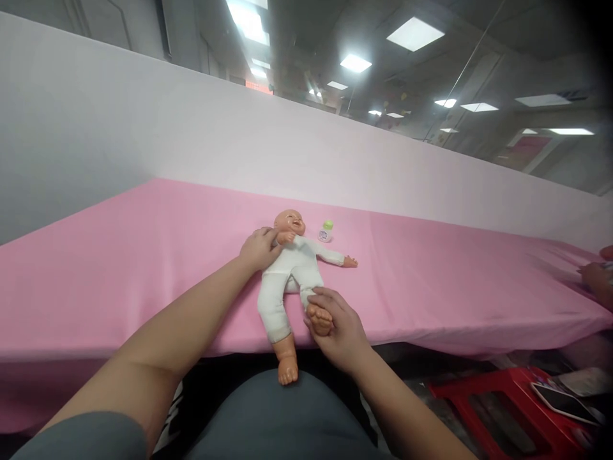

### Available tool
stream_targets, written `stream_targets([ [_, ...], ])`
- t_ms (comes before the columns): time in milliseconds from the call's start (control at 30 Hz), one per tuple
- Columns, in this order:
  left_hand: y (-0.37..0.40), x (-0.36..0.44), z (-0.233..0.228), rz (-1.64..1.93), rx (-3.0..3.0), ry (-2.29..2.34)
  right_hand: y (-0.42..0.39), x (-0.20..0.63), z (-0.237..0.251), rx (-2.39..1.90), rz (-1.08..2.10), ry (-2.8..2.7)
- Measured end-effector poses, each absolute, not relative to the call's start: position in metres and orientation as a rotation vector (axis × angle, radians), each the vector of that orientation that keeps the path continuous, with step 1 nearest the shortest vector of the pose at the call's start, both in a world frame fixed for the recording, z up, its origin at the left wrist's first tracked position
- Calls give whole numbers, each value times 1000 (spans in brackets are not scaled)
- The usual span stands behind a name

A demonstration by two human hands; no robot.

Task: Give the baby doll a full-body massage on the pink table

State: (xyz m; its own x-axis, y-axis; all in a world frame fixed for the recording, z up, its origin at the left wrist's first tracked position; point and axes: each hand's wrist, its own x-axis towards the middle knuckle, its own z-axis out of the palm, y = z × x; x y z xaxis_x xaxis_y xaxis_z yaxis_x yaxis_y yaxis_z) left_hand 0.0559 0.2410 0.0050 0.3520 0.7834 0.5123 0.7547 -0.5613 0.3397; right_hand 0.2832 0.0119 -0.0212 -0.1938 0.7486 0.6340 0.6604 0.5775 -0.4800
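A baby doll (297, 259) with a soft white cloth body lies on its back on the pink-covered table (421, 275), its head toward the wall. Its legs point at me, and one foot hangs past the table's front edge. My left hand (261, 248) is closed around the doll's arm and shoulder on the left side. At the other leg, my right hand (338, 326) wraps round the lower part, with the doll's foot showing between thumb and fingers. A small bottle (325, 231) with a green cap stands by the doll's head.
A white wall (239, 134) with glass above it runs along the back of the table. Below the table at right is a red plastic stool (502, 396) with a phone (564, 402) on it. Another person's hand (596, 279) rests at the far right edge.
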Motion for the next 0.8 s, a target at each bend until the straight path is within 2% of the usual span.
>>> stream_targets([
  [233,234,59,8,771,2715,1431,71,279,-7,-1202,7,-1874],
  [467,240,58,5,720,2699,1404,121,273,-10,-1191,90,-1807],
  [633,244,50,7,918,2421,1414,97,273,0,-1148,108,-1800],
  [800,259,31,6,1128,1869,1593,39,279,0,-1084,78,-1807],
])
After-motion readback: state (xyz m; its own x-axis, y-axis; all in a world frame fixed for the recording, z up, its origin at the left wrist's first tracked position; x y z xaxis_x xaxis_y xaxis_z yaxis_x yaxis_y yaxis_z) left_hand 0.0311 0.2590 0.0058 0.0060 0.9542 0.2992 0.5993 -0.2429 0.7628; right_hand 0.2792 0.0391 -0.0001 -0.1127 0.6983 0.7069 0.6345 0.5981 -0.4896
